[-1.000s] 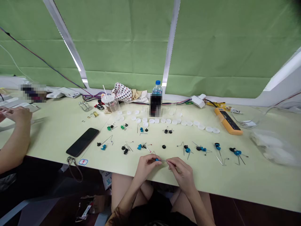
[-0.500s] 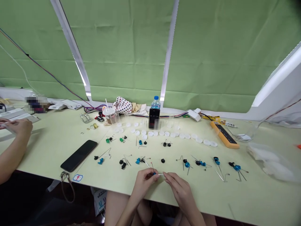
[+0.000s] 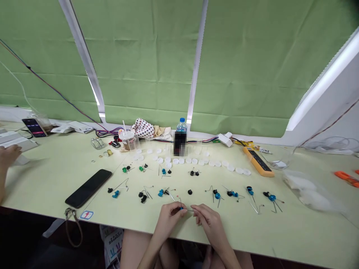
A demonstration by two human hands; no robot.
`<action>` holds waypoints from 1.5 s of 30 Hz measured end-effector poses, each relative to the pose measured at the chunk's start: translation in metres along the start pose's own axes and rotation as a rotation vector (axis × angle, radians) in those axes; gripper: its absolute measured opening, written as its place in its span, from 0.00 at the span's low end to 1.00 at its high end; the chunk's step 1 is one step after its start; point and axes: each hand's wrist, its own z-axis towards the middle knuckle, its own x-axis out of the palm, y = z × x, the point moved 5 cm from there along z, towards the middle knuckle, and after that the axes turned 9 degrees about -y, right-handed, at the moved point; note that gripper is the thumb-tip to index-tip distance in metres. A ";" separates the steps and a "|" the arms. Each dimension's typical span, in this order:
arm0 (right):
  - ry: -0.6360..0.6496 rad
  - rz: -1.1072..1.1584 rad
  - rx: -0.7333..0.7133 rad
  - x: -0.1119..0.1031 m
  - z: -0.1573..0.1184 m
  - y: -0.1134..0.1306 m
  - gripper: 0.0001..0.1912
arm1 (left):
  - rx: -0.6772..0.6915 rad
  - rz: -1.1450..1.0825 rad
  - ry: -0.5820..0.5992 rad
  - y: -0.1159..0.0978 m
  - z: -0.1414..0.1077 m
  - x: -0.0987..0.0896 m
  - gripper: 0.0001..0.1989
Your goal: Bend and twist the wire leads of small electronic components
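Near the table's front edge, my left hand [image 3: 169,218] pinches a small blue plastic piece [image 3: 181,208] from which a thin wire with a reddish tip rises. My right hand [image 3: 209,221] has its fingertips closed on the end of a thin metal rod [image 3: 190,210] that reaches across to the blue piece. Whether the rod sits inside the piece is too small to tell. Just beyond my hands lies a lone black round part [image 3: 190,192]. To its left are a blue piece [image 3: 160,192] and a black piece with bent wires [image 3: 144,198]; on the right, more blue-and-black sets [image 3: 215,194].
White caps [image 3: 195,161] run in a row farther back, before a bottle [image 3: 182,125]. A black phone [image 3: 88,188] lies left; an orange power strip [image 3: 258,161], plastic bag [image 3: 305,190] and orange-handled tool [image 3: 346,178] lie right. A co-worker's hand [image 3: 9,155] is at far left.
The view has shifted slightly, bringing the orange-handled tool in at right. My hands keep their grip on the blue piece and rod; the co-worker's hand has moved farther left.
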 end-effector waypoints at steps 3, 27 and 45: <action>-0.027 -0.024 0.025 0.001 -0.001 -0.004 0.14 | -0.003 -0.004 0.002 -0.001 -0.001 0.000 0.11; -0.074 -0.252 -0.204 -0.001 -0.003 0.011 0.15 | -0.012 -0.049 0.009 0.005 -0.001 0.001 0.12; -0.068 -0.062 -0.058 -0.004 -0.003 0.001 0.10 | -0.116 -0.106 -0.002 0.011 0.001 0.003 0.08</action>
